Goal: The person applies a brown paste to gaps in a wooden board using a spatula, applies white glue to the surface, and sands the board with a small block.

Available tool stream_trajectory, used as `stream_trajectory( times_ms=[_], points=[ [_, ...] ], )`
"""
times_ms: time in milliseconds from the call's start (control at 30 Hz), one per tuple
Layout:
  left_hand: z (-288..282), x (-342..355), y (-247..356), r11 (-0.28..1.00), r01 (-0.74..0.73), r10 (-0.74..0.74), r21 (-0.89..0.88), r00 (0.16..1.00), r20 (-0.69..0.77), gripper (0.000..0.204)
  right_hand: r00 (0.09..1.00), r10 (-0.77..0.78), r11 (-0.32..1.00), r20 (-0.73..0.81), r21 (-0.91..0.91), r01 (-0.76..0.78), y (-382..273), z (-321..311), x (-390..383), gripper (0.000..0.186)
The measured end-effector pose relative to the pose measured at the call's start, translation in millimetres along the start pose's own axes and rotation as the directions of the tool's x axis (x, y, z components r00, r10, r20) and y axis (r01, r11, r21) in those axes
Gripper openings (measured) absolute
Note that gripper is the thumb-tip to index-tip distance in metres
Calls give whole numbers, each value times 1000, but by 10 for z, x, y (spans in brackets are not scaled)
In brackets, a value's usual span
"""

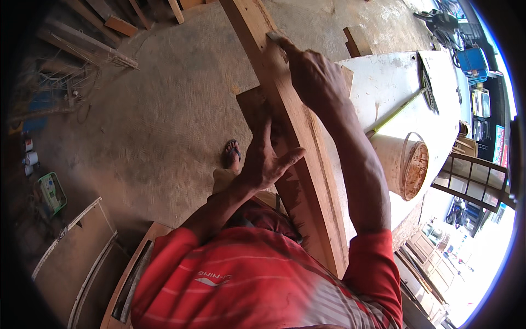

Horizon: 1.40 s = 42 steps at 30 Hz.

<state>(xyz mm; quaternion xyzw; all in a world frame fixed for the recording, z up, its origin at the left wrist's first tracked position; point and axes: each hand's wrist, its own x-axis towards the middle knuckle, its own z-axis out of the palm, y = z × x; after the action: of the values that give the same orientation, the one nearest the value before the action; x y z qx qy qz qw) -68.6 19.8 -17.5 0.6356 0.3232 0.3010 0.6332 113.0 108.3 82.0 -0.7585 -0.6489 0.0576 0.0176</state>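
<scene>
Your left hand [265, 166] spreads loosely, gripping nothing visible, and your right hand's [318, 79] hold is unclear; press evenly along the beam [298, 122].

Long beam [301, 120]: bare wood, matt, grain showing. Floor [159, 115]: rough, matt, concrete-like. Pale tabletop [397, 82]: smooth, slightly glossy, scuffed. Bucket [388, 162]: dull whitish plastic, crusted inside. Shirt [241, 290]: red cloth, matt. Green tray [62, 192] at left: plastic, probably; dim there, finish hard to read.
</scene>
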Motion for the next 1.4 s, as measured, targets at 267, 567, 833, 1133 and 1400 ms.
stream_trajectory(
  times_ms=[267, 567, 833, 1133, 1400],
  points=[
    [49, 200, 7, 986, -88, 90, 140, 996, -6, 115, 996, -50, 998, -74, 37, 53, -85, 46, 982, 45],
    [87, 290, -111, 978, -171, 174, 119, 985, -11, 102, 990, -119, 993, 71, 23, 117, 47, -146, 243, 43],
    [-43, 268, -364, 982, -136, 124, 132, 988, 94, 71, 902, 211, 974, 377, -1, -227, 15, -540, -3235, 68],
    [-99, 237, -326, 991, -73, 60, 112, 991, 118, 74, 919, 290, 951, 268, 26, -308, -152, -298, -2979, 66],
    [-253, 337, -308, 993, 62, -49, -102, 991, 125, 58, 967, 205, 978, 149, 9, -208, -181, -210, -1384, 67]
  ],
)
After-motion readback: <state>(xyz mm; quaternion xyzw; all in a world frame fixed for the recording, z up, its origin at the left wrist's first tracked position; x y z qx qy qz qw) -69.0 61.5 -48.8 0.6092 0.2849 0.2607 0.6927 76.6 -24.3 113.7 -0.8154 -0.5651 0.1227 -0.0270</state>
